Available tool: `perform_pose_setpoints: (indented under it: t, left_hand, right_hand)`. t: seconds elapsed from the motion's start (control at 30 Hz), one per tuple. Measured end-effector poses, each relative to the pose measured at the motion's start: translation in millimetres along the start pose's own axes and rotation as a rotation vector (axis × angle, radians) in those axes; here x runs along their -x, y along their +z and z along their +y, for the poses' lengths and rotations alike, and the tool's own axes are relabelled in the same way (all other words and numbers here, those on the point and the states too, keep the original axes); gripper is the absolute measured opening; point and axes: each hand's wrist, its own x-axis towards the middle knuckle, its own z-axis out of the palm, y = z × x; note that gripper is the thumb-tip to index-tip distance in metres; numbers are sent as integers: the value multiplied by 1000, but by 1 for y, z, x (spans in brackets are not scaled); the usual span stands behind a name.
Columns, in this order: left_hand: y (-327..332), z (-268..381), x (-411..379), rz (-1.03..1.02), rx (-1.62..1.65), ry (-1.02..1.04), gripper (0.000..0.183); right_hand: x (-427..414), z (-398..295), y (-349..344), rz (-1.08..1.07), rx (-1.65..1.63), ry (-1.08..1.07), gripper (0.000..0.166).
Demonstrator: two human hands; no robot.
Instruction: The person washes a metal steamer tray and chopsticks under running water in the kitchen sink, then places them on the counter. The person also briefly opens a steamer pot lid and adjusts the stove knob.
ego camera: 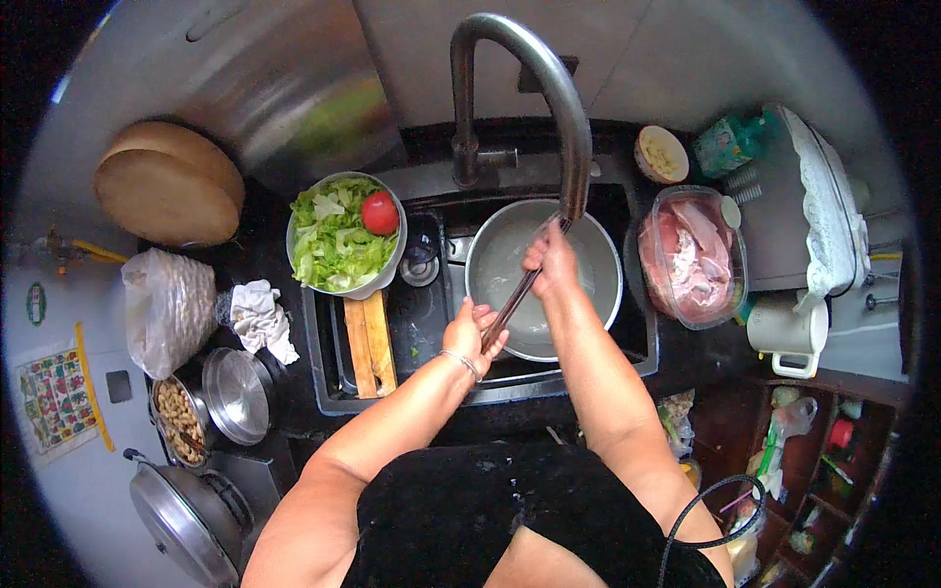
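Observation:
Beneath the curved faucet [577,147], a large metal basin [544,345] holding cloudy water sits in the dark sink. My right hand [551,261] grips the upper part of a bundle of dark chopsticks [518,298] just under the spout. Lower on the left, my left hand [474,338] holds the other end, with a bracelet at the wrist. The bundle slants over the basin. To the left, a bowl of torn lettuce [338,253] with a red tomato [380,213] rests at the sink, partly over a wooden board [370,345].
A plastic container of raw meat [695,257] and a small bowl of pale pieces [662,154] stand right of the sink. A white mug [786,327] is beyond. Leftward are a crumpled cloth [261,320], a metal lid [237,397], a pot of peanuts [179,419] and a lidded pan [176,522].

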Motion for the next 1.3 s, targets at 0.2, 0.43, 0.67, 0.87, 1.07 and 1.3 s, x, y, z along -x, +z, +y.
perform_pose_setpoints:
  t: [0.2,0.43,0.67,0.87,1.07,1.3]
  left_hand:
    - [1,4,-5,-193,-883,680,40]
    - [-27,16,30,-370,-1487,744,43]
    - [-113,27,49,-309,-1356,613,41]
    - [-145,34,45,-273,-1147,571,40]
    - [-145,37,55,-326,-983,437,38]
    - [-144,37,47,-393,-1014,521,35]
  right_hand:
    - [49,37,23,-18,14,67,34]
    - [0,-29,-1,152,7,-25,40]
    - [-28,-100,25,-64,509,-353,32]
    - [-10,-55,91,-359,702,-178,68]
    - [15,-71,63,-469,750,-66,62]
    - [16,-32,-41,-142,1542,-389,49]
